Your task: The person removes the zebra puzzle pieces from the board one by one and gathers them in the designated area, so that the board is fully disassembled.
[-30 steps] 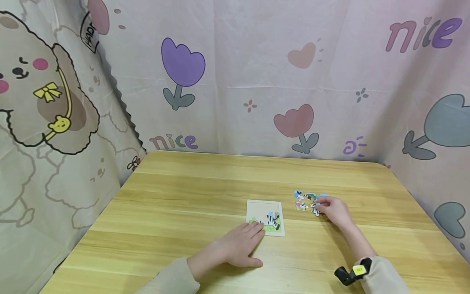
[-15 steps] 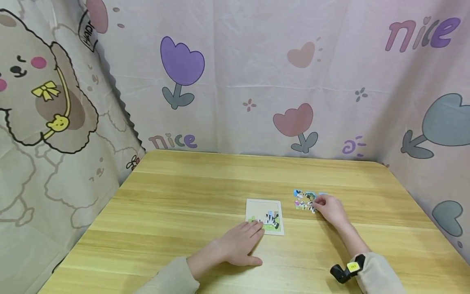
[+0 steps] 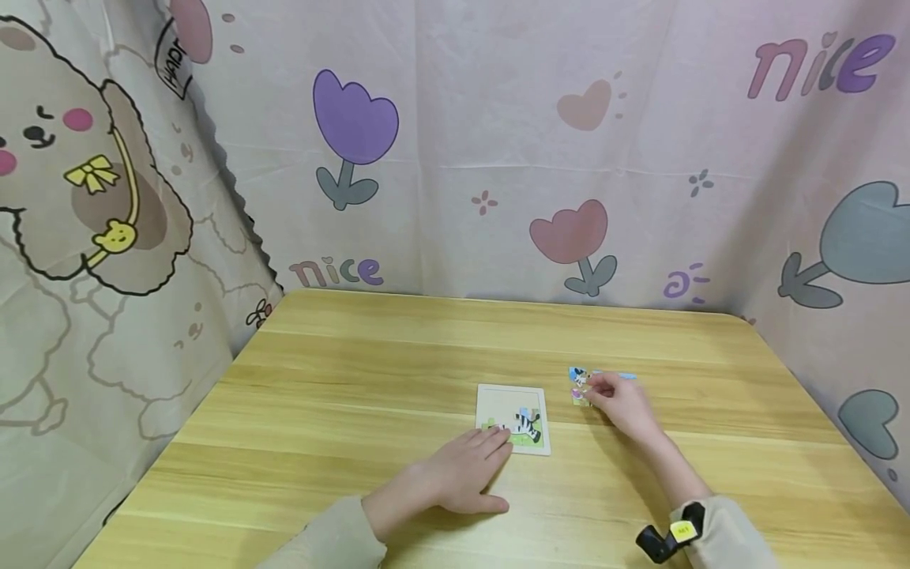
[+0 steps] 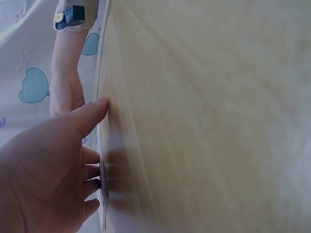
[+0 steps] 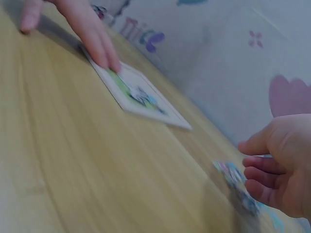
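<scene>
A white-framed jigsaw tray point(image 3: 538, 395) lies on the table, with green pieces and a black-and-white striped animal fitted along its lower part. My left hand point(image 3: 469, 474) is spread flat, its fingertips on the tray's lower left part, covering some of the picture. To the right of the tray, my right hand point(image 3: 626, 407) hovers over a group of loose jigsaw pieces point(image 3: 579, 377) and hides several of them. In the right wrist view its fingers point(image 5: 265, 180) are loosely bent close above the pieces point(image 5: 233, 177), and nothing shows between thumb and fingertips.
The wood-grain table point(image 3: 341, 363) reaches back to a printed curtain point(image 3: 455, 158). Another curtain point(image 3: 142, 332) hangs along the left side. A black wrist camera point(image 3: 668, 541) with a yellow label sits at the right sleeve.
My right hand has moved left across the loose pieces, from the striped piece on the right toward those at the left, now covering the middle ones. My left hand stays on the tray.
</scene>
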Demonstrator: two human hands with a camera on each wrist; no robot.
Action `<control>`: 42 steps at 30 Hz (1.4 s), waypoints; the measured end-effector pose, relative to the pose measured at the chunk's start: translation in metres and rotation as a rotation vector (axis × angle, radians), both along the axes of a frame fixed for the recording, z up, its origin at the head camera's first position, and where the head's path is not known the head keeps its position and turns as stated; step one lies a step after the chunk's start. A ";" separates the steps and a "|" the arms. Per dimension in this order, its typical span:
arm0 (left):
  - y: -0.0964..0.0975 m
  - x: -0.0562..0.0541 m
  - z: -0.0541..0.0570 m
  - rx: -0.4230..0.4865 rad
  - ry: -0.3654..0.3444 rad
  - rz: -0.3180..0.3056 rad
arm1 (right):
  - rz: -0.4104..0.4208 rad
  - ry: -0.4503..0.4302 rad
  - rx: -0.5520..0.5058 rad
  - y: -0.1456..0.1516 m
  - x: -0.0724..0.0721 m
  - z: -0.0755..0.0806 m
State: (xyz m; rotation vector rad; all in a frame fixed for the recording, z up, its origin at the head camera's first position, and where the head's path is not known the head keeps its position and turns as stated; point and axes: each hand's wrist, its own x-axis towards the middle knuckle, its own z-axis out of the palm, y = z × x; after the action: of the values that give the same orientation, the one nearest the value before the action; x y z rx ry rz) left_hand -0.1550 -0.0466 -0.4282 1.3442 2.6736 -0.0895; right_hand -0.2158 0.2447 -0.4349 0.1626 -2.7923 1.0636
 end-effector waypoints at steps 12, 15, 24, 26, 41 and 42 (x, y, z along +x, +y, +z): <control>-0.001 -0.001 -0.001 0.003 0.004 -0.003 | 0.249 -0.060 -0.107 -0.055 0.004 -0.006; 0.000 0.000 -0.001 0.000 0.012 -0.004 | 0.302 -0.051 -0.061 -0.058 0.004 -0.008; 0.004 0.000 0.000 0.007 0.025 -0.006 | 0.287 -0.091 0.078 -0.062 0.006 -0.006; 0.007 -0.001 0.000 0.007 0.030 -0.015 | 0.283 -0.097 0.091 -0.062 0.006 -0.005; 0.024 -0.003 -0.001 -0.035 0.077 -0.078 | 0.373 -0.096 0.082 -0.064 0.002 -0.001; 0.024 -0.003 -0.001 -0.031 0.077 -0.080 | 0.379 -0.097 0.069 -0.064 0.002 -0.001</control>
State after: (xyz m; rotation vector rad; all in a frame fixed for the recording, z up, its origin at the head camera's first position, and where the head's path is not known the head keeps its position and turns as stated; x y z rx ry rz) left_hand -0.1581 -0.0226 -0.4291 1.4667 2.6680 -0.1950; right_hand -0.2142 0.1805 -0.4361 0.6893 -2.9593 1.0719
